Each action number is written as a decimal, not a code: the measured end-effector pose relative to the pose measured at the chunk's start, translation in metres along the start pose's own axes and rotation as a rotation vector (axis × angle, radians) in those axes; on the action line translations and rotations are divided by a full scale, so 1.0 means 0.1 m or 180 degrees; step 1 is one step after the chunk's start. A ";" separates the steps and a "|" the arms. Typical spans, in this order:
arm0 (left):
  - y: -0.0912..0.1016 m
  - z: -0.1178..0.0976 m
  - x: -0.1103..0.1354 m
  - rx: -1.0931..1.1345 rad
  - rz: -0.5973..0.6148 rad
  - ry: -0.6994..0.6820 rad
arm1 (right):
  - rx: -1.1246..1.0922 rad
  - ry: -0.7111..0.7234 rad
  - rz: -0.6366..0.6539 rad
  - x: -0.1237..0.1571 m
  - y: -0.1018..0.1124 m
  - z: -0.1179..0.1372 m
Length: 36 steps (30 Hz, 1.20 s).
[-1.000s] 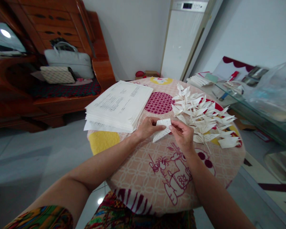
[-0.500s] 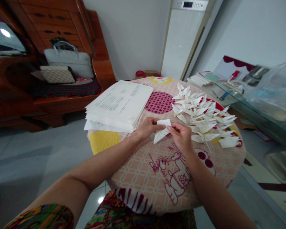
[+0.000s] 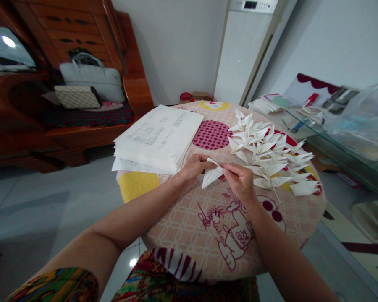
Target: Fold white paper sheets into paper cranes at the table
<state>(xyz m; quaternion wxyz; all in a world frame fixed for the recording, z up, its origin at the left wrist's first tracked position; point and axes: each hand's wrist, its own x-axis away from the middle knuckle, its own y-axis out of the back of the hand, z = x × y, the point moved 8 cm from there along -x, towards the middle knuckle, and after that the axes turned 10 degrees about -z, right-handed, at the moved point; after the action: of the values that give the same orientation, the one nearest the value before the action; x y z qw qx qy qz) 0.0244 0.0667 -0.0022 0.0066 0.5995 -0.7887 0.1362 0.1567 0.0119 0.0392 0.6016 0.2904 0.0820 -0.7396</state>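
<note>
Between my two hands is a small folded piece of white paper (image 3: 211, 176), its pointed end hanging down toward me. My left hand (image 3: 197, 167) pinches its left edge, and my right hand (image 3: 241, 178) grips the right edge with thumb and fingers. Faint print marks the paper. Just beyond my right hand lies a pile of folded paper cranes (image 3: 267, 151), spread over the right side of the table. To the left of my hands sits a thick stack of printed sheets (image 3: 159, 134). Fingers hide part of the folded paper.
A patterned cloth covers the round table (image 3: 189, 226). At the right stands a glass-topped table (image 3: 334, 140) with a plastic bag (image 3: 359, 121) and papers. A wooden sofa (image 3: 97, 126) holding a grey bag (image 3: 94, 77) is at the left. A tall white cabinet unit (image 3: 242, 54) stands behind.
The top part of the folded paper, which stood up flat above my fingers, is now narrower and folded down between them. Both hands have stayed nearly in place.
</note>
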 end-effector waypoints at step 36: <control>-0.02 -0.02 -0.01 0.0077 -0.0025 -0.0231 | -0.0970 -0.1848 0.0025 0.06 -0.10 -0.34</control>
<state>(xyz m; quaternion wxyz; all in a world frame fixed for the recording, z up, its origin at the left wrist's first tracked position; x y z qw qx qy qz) 0.0266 0.0672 -0.0002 -0.0287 0.6072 -0.7843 0.1237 0.1577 0.0250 0.0059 0.6393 -0.0258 0.0157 -0.7684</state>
